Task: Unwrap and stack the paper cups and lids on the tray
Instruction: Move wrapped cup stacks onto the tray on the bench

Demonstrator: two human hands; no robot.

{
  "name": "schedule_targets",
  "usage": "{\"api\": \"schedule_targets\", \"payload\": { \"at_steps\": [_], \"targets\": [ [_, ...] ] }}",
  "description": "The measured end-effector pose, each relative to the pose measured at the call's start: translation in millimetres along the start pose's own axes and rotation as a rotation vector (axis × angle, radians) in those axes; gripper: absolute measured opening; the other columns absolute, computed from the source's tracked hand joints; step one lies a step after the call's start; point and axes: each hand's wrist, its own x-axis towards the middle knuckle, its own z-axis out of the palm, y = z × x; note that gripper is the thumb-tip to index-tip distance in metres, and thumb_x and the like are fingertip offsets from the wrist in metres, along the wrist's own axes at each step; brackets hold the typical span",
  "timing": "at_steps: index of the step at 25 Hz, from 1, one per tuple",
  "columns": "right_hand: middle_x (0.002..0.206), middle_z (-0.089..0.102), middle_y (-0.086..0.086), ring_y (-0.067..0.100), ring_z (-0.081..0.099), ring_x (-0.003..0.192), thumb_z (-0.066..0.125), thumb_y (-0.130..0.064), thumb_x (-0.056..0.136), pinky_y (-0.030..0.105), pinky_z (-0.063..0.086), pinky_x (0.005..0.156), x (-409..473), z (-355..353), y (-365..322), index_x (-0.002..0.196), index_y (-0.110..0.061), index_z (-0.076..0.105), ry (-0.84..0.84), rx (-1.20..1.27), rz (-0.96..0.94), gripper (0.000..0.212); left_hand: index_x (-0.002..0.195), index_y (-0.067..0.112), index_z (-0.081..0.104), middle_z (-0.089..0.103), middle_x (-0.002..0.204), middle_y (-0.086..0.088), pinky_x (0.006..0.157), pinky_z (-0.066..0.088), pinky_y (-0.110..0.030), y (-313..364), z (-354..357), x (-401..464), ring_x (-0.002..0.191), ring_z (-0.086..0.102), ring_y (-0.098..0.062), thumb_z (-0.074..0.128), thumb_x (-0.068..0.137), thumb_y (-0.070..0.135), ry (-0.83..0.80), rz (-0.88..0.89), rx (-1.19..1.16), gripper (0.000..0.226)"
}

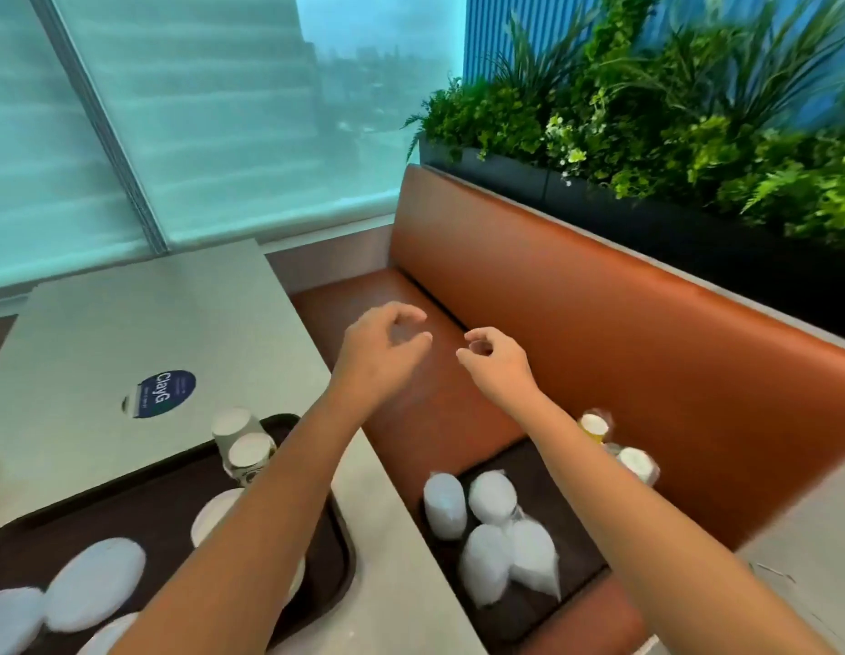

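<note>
White paper cups (pixel 243 442) are stood inverted on the dark tray (pixel 326 550) beside white lids (pixel 96 583). Left hand (pixel 382 356) and right hand (pixel 496 361) are loosely curled, nothing grasped.

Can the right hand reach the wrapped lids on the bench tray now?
Probably yes. The right hand hovers empty over the bench, and the wrapped lids lie uncovered below its forearm; nothing stands between them.

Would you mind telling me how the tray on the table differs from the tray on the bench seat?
The table tray carries upturned paper cups and bare lids; the bench tray holds lid stacks in plastic wrap. The table tray sits higher. Both are dark.
</note>
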Motion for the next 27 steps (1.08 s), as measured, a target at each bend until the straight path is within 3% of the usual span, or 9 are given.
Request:
{"api": "schedule_targets", "payload": {
  "at_steps": [3, 8, 12, 14, 17, 19, 21, 23, 27],
  "targets": [
    [0.11, 0.057, 0.002, 0.013, 0.05, 0.097, 0.061, -0.018, 0.087, 0.021, 0.036, 0.083, 25, -62, 82, 0.116, -0.013, 0.06, 0.114, -0.093, 0.075, 0.03, 0.099, 0.021, 0.066, 0.06, 0.103, 0.005, 0.071, 0.034, 0.0, 15, 92, 17, 0.073, 0.05, 0.002, 0.065, 0.085, 0.016, -0.126, -0.006, -0.004, 0.015],
    [0.111, 0.052, 0.003, 0.016, 0.05, 0.096, 0.055, -0.011, 0.089, 0.029, 0.039, 0.084, 49, -141, 213, 0.114, -0.016, 0.058, 0.363, -0.046, 0.306, 0.025, 0.101, 0.019, 0.066, 0.064, 0.109, -0.001, 0.091, 0.04, -0.02, 4, 232, 26, 0.099, 0.056, -0.01, 0.055, 0.092, 0.022, -0.374, -0.162, -0.088, 0.014],
    [0.092, 0.059, 0.005, 0.022, 0.056, 0.079, 0.05, -0.007, 0.09, 0.032, 0.043, 0.074, 69, -167, 314, 0.11, -0.009, 0.06, 0.507, 0.161, 0.645, 0.023, 0.11, 0.018, 0.061, 0.06, 0.109, 0.002, 0.086, 0.037, -0.02, -34, 331, 18, 0.103, 0.054, -0.012, 0.048, 0.096, 0.035, -0.539, -0.298, -0.113, 0.026],
    [0.085, 0.057, 0.003, 0.019, 0.051, 0.073, 0.048, -0.007, 0.092, 0.035, 0.045, 0.076, 69, -165, 360, 0.116, -0.009, 0.061, 0.489, 0.242, 0.787, 0.028, 0.12, 0.023, 0.056, 0.058, 0.117, -0.002, 0.095, 0.04, -0.03, -56, 375, 8, 0.11, 0.053, -0.017, 0.046, 0.088, 0.052, -0.625, -0.341, -0.07, 0.044],
    [0.1, 0.057, 0.006, 0.023, 0.051, 0.086, 0.048, -0.011, 0.094, 0.042, 0.048, 0.088, 65, -149, 414, 0.123, -0.016, 0.059, 0.469, 0.281, 0.924, 0.031, 0.128, 0.029, 0.05, 0.055, 0.126, -0.001, 0.102, 0.042, -0.038, -81, 435, -8, 0.115, 0.053, -0.016, 0.05, 0.072, 0.069, -0.678, -0.461, -0.07, 0.07],
    [0.11, 0.057, 0.006, 0.024, 0.05, 0.091, 0.048, -0.02, 0.095, 0.042, 0.052, 0.074, 62, -138, 435, 0.123, -0.023, 0.058, 0.397, 0.344, 1.035, 0.03, 0.131, 0.031, 0.046, 0.053, 0.128, 0.0, 0.102, 0.043, -0.036, -84, 458, -12, 0.116, 0.052, -0.015, 0.052, 0.062, 0.076, -0.654, -0.531, -0.111, 0.083],
    [0.113, 0.058, 0.006, 0.025, 0.048, 0.09, 0.051, -0.034, 0.094, 0.035, 0.047, 0.061, 61, -129, 451, 0.112, -0.024, 0.062, 0.267, 0.465, 1.164, 0.023, 0.132, 0.03, 0.044, 0.051, 0.128, -0.001, 0.1, 0.044, -0.034, -80, 474, -10, 0.115, 0.052, -0.017, 0.057, 0.06, 0.074, -0.625, -0.6, -0.169, 0.085],
    [0.105, 0.058, 0.005, 0.023, 0.047, 0.086, 0.052, -0.047, 0.091, 0.036, 0.046, 0.066, 59, -120, 464, 0.099, -0.023, 0.059, 0.139, 0.522, 1.222, 0.027, 0.131, 0.028, 0.044, 0.053, 0.127, 0.001, 0.097, 0.047, -0.039, -80, 488, -7, 0.116, 0.053, -0.02, 0.063, 0.068, 0.066, -0.602, -0.681, -0.206, 0.076],
    [0.115, 0.056, 0.001, 0.021, 0.049, 0.097, 0.047, -0.06, 0.087, 0.041, 0.046, 0.081, 49, -103, 483, 0.12, -0.027, 0.05, 0.062, 0.548, 1.157, 0.047, 0.138, 0.026, 0.038, 0.05, 0.13, 0.002, 0.083, 0.053, -0.04, -83, 502, -7, 0.114, 0.053, -0.022, 0.063, 0.082, 0.053, -0.673, -0.883, -0.261, 0.067]
  ]
}}
